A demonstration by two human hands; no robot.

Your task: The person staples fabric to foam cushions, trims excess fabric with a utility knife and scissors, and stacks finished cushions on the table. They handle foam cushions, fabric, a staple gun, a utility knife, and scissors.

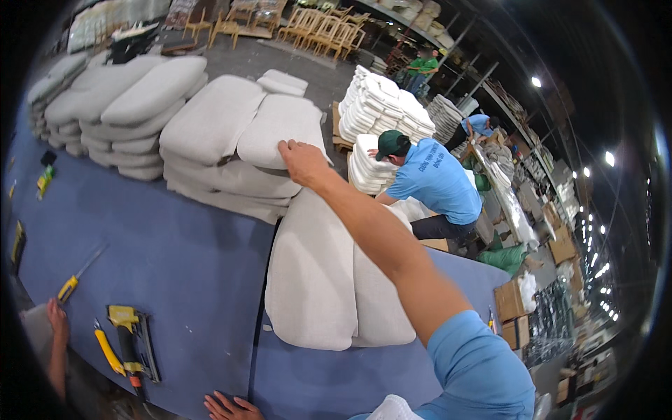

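Observation:
My right hand [302, 162] reaches far across the table, its fingers closed on the near edge of a light grey padded seat cushion [276, 131] on top of a stack. My left hand [232, 407] lies at the table's near edge, fingers spread, with nothing in it. Under my right forearm, two more grey cushions [311, 280] lie side by side on the blue table [189, 259]. Left of my left hand are a yellow and black staple gun [128, 336] with a hose and a pair of yellow-handled pliers [108, 346].
Tall cushion stacks [143, 105] line the far left side. A screwdriver [77, 276] lies near another person's hand [57, 320] at the left edge. Beyond the table, a person in a blue shirt [437, 178] bends beside white cushion stacks [385, 105]. Wooden chairs [322, 31] stand farther back.

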